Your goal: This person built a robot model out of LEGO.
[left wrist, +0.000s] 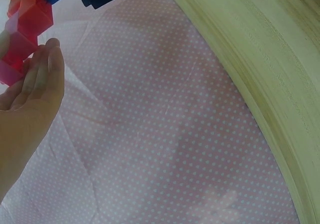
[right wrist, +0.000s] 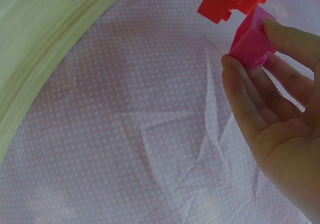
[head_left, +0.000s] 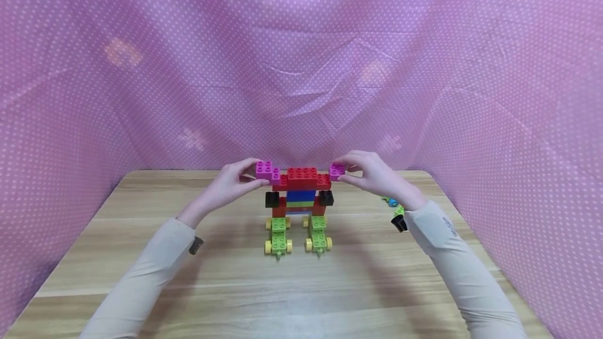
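Observation:
A toy-brick figure stands on the table, with a red brick (head_left: 302, 174) across its top. Below are a blue brick (head_left: 301, 195), black bricks (head_left: 272, 200) at both sides, and two light-green wheeled bases (head_left: 279, 235) with yellow wheels. At the figure's upper left, my left hand (head_left: 230, 181) pinches stepped pink bricks (head_left: 264, 170) that touch the red part. Across from it, my right hand (head_left: 372, 174) pinches a pink brick (right wrist: 252, 38) between thumb and fingertips. This brick is close beside the red end (right wrist: 220, 3); whether they are joined I cannot tell.
Loose pieces lie by my right forearm: a black piece (head_left: 399, 223), a green one (head_left: 400, 210) and a small blue one (head_left: 392, 202). A pink dotted cloth (head_left: 301, 67) hangs behind and along both sides of the wooden table (head_left: 301, 297).

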`<state>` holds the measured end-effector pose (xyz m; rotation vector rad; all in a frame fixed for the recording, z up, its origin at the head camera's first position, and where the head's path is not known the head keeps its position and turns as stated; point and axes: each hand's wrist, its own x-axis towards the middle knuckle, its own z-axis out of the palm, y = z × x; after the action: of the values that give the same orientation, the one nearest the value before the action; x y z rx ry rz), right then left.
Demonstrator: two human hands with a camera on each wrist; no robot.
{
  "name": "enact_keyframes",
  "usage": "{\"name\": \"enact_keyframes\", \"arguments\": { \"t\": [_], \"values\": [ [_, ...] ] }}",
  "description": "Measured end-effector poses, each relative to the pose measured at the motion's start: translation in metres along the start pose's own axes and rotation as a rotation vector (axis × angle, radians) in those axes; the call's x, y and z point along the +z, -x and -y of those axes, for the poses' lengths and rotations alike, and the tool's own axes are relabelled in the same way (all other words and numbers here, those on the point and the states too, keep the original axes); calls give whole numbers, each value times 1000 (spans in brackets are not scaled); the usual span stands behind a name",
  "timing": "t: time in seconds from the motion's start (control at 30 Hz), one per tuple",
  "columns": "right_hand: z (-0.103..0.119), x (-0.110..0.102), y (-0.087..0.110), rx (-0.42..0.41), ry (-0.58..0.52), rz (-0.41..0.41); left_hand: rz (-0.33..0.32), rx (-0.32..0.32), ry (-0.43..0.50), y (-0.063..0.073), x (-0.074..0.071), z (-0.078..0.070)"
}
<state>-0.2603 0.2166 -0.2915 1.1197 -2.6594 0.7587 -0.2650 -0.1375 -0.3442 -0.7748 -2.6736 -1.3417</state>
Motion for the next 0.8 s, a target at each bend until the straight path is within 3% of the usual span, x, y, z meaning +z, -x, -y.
{"name": "enact_keyframes", "arguments": {
  "t": [0.33, 0.8],
  "values": [
    [-2, 10, -6, -63, -42, 14, -2, 5, 17, 1, 0, 2],
    [-5, 13, -9, -49, -32, 24, -6, 28, -11, 0, -1, 0]
  ]
}}
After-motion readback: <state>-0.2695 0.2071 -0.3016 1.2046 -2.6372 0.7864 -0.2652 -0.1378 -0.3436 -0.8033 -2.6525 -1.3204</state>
